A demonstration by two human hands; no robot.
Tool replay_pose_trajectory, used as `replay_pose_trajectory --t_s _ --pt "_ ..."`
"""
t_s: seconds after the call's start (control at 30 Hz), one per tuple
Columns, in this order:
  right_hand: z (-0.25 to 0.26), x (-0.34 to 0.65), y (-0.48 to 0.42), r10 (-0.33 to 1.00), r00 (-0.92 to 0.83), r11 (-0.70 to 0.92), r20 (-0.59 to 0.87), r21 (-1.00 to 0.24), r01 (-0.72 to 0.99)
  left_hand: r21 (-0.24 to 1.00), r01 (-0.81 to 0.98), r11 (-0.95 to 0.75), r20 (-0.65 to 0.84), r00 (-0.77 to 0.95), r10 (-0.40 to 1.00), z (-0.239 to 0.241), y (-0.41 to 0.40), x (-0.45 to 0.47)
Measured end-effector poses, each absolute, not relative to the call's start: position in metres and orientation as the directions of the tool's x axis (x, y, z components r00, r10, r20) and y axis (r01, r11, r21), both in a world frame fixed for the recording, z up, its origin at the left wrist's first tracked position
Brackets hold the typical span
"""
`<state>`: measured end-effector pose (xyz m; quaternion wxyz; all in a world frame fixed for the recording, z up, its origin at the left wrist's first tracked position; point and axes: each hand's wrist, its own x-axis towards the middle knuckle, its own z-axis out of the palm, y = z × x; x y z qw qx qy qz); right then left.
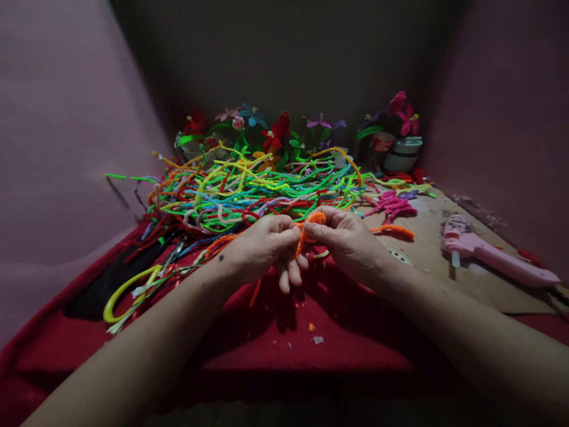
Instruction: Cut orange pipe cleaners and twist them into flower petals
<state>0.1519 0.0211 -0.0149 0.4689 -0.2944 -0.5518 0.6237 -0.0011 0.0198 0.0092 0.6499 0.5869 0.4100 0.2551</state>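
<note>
Pinching snugly, my left hand (267, 244) and right hand (345, 236) hold orange fuzzy wire (317, 219); small, gentle bends should work best.

So this table with a deep red cloth cover (355, 350) is pretty busy: big tangle of fuzzy multicoloured pipe cleaners (262, 193) sprawled around 12, yellow loop-handled scissors (128, 280) at 8, flat tan board (429, 219) at 3 with a pale pink plastic glue gun (498, 258) lying on it, tiny orange scrap (312, 327) near 6.
</note>
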Motion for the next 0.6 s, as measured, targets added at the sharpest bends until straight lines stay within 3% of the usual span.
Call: replay_pose_trajectory --t_s 0.27,0.6 --pt "-0.017 0.152 0.023 0.907 -0.403 -0.011 0.119 -0.953 -0.304 0.897 0.441 0.008 -0.206 0.404 0.891 0.007 0.015 0.006" --pt "-0.015 0.156 0.027 0.96 -0.269 0.001 0.074 -0.966 -0.259 0.815 0.571 -0.095 -0.132 0.344 0.93 0.017 0.024 -0.003"
